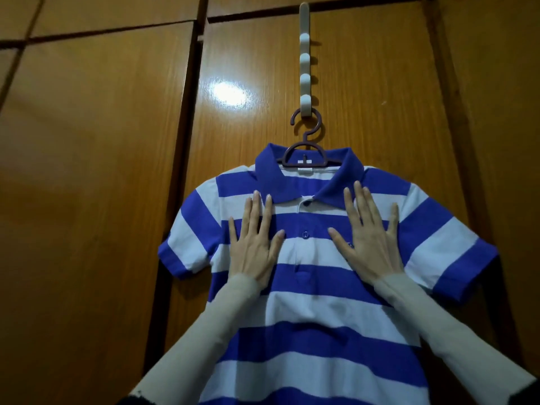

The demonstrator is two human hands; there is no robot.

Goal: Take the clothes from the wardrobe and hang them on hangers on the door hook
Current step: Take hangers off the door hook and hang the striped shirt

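A blue and white striped polo shirt (315, 311) hangs on a purple plastic hanger (306, 147). The hanger's hook is caught on the lowest peg of a white over-door hook strip (304, 62) that runs down the wooden wardrobe door (365, 83). My left hand (254, 244) lies flat on the shirt's chest, left of the button placket, fingers spread and pointing up. My right hand (365, 241) lies flat on the chest to the right of the placket, fingers apart too. Neither hand grips the cloth. Pale sleeves cover both forearms.
Closed wooden wardrobe doors (102, 171) fill the view on both sides, with dark gaps between panels. Upper cabinet doors (117, 10) run across the top. A bright light reflection (229, 93) shines on the door left of the hook strip.
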